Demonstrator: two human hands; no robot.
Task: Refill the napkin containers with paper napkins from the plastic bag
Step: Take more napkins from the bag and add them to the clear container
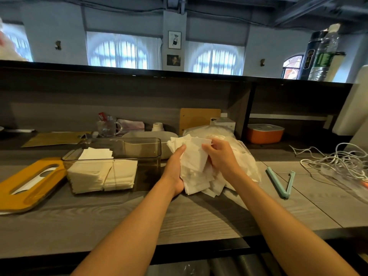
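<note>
Head cam: both hands on a loose bunch of paper napkins [196, 166] just in front of the plastic bag [223, 134], right of the clear napkin container [151, 150]. Left hand [176, 168] cups the bunch from the left side w/ fingers mostly straight along it, thumb side hidden. Right hand [221, 156] has fingers curled round the top right edge, pinching sheets. Bunch is messy, corners fanned out, lower end touching the counter [199, 220].

Container already holds two neat stacks on its left side; right part looks bare. Its yellow lid [29, 184] lies off to the left on the counter, so it's open for loading. Green bag clip [278, 182] lies open to the right.

Step in hand, prob.: squaring up a fresh bunch. Next move needs edges aligned, then carry left & lower into the bare right part beside the stacks w/o spilling loose sheets.
</note>
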